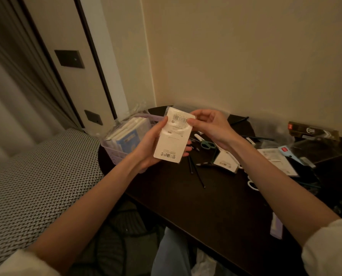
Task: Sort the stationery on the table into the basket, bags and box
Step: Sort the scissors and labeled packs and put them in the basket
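Note:
I hold a white packet (pixel 173 140) with a barcode label up over the dark table (pixel 215 200). My left hand (pixel 150 144) grips its lower left side from beneath, thumb on the front. My right hand (pixel 208 124) pinches its top right corner. Behind the packet stands a pale purple basket (pixel 114 152) holding white and blue packs wrapped in clear plastic. Green-handled scissors (pixel 207 144), thin black pens (pixel 196 172), a white marker (pixel 198 137) and more white packets (pixel 225 159) lie on the table under my right arm.
A long dark box (pixel 313 130) lies by the wall at the right. Clear bags and a red-tagged blue card (pixel 289 154) lie at the right. White scissor handles (pixel 252 184) peek from under my right forearm. A patterned bed (pixel 32 176) lies left.

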`<state>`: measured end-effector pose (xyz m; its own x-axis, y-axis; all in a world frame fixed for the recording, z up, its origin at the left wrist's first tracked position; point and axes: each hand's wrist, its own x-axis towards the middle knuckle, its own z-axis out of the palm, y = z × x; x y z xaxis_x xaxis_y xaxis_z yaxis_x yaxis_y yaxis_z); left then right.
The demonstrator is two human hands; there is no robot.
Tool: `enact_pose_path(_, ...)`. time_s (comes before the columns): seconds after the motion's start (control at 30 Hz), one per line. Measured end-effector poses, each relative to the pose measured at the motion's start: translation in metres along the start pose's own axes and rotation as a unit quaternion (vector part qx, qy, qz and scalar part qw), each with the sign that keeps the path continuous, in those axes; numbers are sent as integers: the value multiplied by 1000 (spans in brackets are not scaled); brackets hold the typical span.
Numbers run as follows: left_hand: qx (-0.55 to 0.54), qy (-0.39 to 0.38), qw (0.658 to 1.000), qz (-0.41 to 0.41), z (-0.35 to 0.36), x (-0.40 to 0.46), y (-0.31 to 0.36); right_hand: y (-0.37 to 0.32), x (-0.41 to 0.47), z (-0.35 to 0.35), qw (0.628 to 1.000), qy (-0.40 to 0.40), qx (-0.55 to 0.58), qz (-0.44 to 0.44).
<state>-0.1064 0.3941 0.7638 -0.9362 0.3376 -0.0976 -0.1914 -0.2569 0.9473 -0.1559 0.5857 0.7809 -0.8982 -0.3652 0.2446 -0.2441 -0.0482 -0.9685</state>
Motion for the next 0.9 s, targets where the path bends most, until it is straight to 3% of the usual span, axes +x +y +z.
enact_pose_path(0.2,160,52,984,57,-26,17,33,-3,41,7,995,14,-93,-21)
enact_pose_path(0.43,359,151,918,77,-69,32,52,22,77,23,984,26,-174,-14)
enact_pose_path(0.7,627,125,766,-57,-98,49,19,67,88,52,939,-93,-328,-46)
enact_pose_path(0.77,637,109,753,-122,-109,53,18,74,88,56,919,-126,-369,-57)
enact_pose_path(0.9,602,89,767,-204,-125,56,26,84,88,54,896,-158,-411,-59)
